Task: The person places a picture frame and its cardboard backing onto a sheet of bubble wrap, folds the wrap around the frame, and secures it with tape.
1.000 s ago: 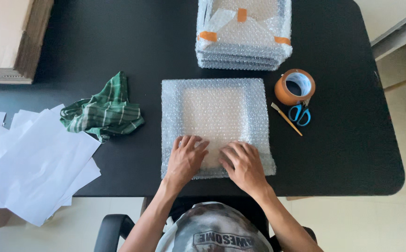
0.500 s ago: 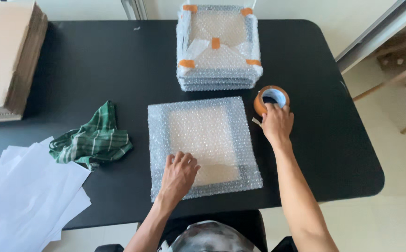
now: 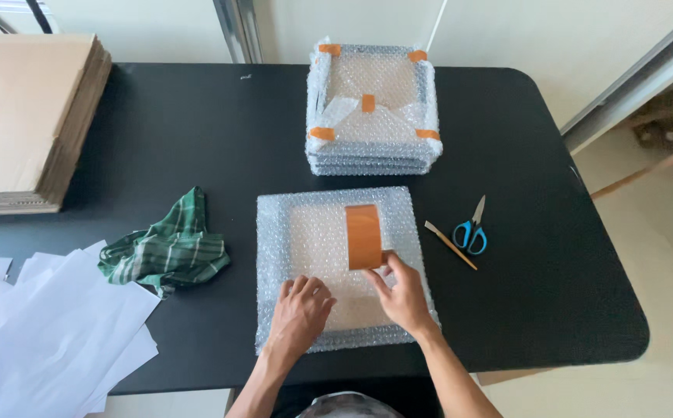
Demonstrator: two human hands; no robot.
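Observation:
A square item wrapped in bubble wrap [image 3: 328, 224] lies flat on the black table [image 3: 197, 124] in front of me. My left hand [image 3: 301, 311] presses flat on its near edge. My right hand [image 3: 404, 292] holds a roll of brown packing tape [image 3: 363, 236], stood on edge on top of the wrapped item near its middle.
A stack of bubble-wrapped, taped items [image 3: 371, 108] sits at the back. Blue-handled scissors [image 3: 472, 229] and a thin wooden stick [image 3: 450, 244] lie to the right. A green checked cloth [image 3: 167, 246], loose white paper sheets [image 3: 50, 329] and flat cardboard [image 3: 23, 116] are on the left.
My right hand reached to the tape roll at the right, picked it up and brought it onto the wrapped item. My left hand stayed pressing the near edge. The view shifted.

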